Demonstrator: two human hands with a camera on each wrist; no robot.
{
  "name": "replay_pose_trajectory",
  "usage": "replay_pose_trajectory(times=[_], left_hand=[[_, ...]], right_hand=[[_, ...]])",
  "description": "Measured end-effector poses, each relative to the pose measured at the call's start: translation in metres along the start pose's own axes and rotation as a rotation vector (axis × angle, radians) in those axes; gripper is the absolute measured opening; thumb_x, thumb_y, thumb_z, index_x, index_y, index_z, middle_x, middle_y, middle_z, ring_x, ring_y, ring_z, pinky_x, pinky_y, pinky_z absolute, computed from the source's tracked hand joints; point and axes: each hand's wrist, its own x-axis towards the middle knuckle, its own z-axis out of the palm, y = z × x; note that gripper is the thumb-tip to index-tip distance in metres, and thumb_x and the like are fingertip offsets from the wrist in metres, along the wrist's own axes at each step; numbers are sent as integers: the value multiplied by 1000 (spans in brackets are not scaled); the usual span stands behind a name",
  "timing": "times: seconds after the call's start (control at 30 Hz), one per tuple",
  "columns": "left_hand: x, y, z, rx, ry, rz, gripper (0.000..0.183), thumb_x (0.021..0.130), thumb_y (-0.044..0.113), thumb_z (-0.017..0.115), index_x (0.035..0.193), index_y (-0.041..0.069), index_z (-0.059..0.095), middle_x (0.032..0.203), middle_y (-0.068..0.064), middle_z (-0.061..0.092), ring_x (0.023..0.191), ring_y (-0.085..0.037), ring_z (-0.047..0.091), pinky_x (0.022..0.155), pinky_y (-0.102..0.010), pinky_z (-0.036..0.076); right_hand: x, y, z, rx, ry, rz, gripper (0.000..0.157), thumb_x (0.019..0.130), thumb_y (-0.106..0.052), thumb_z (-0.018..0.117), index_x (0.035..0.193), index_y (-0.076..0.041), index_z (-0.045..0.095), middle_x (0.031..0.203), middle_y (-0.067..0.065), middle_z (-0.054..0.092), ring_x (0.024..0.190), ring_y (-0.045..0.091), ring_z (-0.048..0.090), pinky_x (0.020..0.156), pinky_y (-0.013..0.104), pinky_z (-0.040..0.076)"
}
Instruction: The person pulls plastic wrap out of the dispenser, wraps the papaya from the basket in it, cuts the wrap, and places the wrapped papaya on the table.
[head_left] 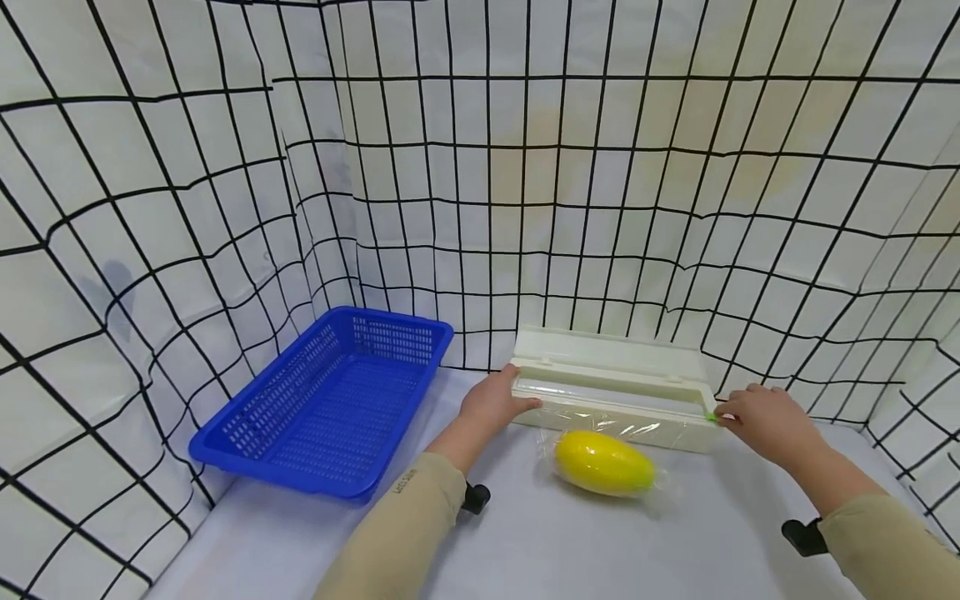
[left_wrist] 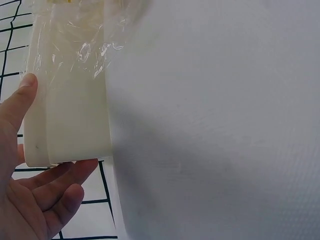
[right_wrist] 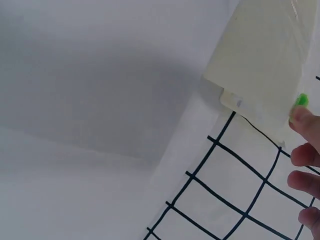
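A cream cling film dispenser [head_left: 675,435] lies across the white surface, its lid [head_left: 611,352] raised at the back and a film roll [head_left: 600,393] inside. My left hand [head_left: 489,406] grips its left end; in the left wrist view the thumb is on the top edge and fingers curl at the end. At the right end my right hand [head_left: 772,425] pinches a small green slider [right_wrist: 302,100] between thumb and finger. Clear film [left_wrist: 85,50] hangs over the box front. Before it rests a yellow oval fruit [head_left: 602,463] with film around it.
To the left stands a blue plastic basket [head_left: 367,492] with perforated sides. White cloth walls with a black grid [head_left: 525,200] enclose the back and both sides, close behind the dispenser. White tabletop [head_left: 570,550] spreads in front.
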Motion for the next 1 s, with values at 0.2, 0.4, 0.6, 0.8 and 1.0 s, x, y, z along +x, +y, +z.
replay_pose_trajectory(times=[0.2,0.4,0.6,0.8,1.0], left_hand=[[1,-2,0,-24,4,16,80,83,60,71,146,18,46,137,-9,59,118,-31,59,97,-47,49],[1,-4,4,-44,15,12,79,82,59,72,145,18,47,136,-9,60,116,-30,60,97,-47,49],[-1,-3,4,-53,15,10,81,83,58,72,147,16,45,139,-10,58,118,-31,59,98,-47,48],[-4,0,1,-67,2,4,80,84,57,72,148,17,44,140,-10,56,121,-32,57,100,-49,46],[-7,-1,-3,-54,-41,9,78,90,55,65,154,18,38,147,-11,50,130,-32,51,107,-51,40]], right_hand=[[-5,3,5,83,8,66,15,84,-15,78,98,-9,78,82,0,66,75,23,62,67,44,51],[-9,-3,7,231,42,171,30,92,-19,69,117,-3,71,107,18,66,99,40,62,81,57,51],[-11,-18,8,307,119,166,33,95,-27,64,118,-3,72,118,24,63,109,46,57,91,63,45],[-9,-22,18,296,99,162,36,91,-37,70,113,-9,75,115,21,64,106,44,56,90,61,46],[-6,-25,24,283,136,139,15,86,-29,78,94,-16,79,98,8,65,90,30,57,78,49,50]])
